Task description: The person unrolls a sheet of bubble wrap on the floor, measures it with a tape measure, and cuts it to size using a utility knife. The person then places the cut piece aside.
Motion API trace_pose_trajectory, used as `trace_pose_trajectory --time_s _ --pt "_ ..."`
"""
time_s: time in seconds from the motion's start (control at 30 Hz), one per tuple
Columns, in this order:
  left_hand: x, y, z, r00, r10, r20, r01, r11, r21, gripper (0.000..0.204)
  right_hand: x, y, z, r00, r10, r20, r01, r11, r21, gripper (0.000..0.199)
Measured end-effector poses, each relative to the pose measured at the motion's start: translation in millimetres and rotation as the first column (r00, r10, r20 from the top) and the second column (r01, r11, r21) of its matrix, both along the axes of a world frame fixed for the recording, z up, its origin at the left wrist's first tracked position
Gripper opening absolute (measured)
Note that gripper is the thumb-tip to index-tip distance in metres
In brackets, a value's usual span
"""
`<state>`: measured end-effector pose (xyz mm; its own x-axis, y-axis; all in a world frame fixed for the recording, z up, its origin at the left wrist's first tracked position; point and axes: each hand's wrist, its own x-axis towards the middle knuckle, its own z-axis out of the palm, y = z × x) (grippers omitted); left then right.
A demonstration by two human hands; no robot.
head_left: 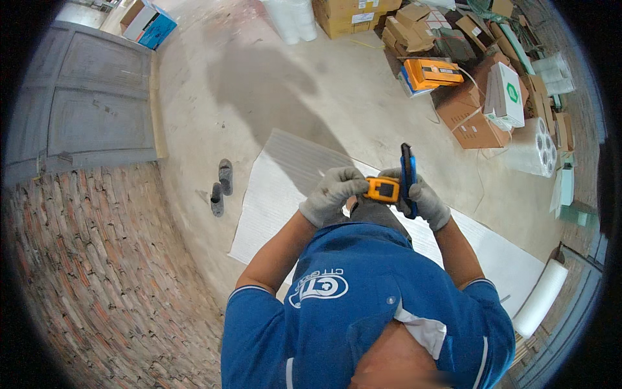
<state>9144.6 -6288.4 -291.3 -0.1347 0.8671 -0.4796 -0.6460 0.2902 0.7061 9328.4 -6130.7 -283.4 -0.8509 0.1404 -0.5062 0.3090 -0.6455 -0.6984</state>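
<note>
Both my hands wear grey-white work gloves and are held together in front of my waist. Between them is a small yellow-orange tape measure (382, 189) with a dark middle. The fingers of my left hand (334, 194) are closed at its left edge. Curled round a long, narrow blue-and-black utility knife (407, 178), my right hand (427, 202) holds it upright beside the tape measure. Some right-hand fingers reach behind the tape measure, so their grip on it is partly hidden. Below the hands, a white foam sheet (259, 217) lies spread on the floor.
A white foam roll (541, 298) lies at the sheet's right end. Grey slippers (221, 188) rest on the concrete left of the sheet. Cardboard boxes (473, 126), an orange box (433, 73) and wrapped rolls (534, 148) crowd the far right. A brick wall (97, 259) runs along the left.
</note>
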Motion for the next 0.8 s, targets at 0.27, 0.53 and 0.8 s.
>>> trace_pose_trajectory --time_s 0.27,0.53,0.8 --pt "-26.3 -55.8 -14.6 0.996 -0.087 -0.017 0.088 0.995 0.056 0.021 -44.2 -45.0 6.8 0.960 0.257 0.112 -0.271 0.952 0.142 0.073" --pt "-111.3 -100.3 22.5 0.946 0.004 -0.323 0.018 0.998 0.064 0.022 -45.3 -61.6 7.1 0.900 0.230 0.372 -0.351 0.887 0.301 0.057" --pt "-245.9 -193.0 0.5 0.788 0.580 0.207 -0.613 0.768 0.186 0.020 4.7 -54.3 -31.6 0.765 0.230 0.601 -0.510 0.787 0.348 0.052"
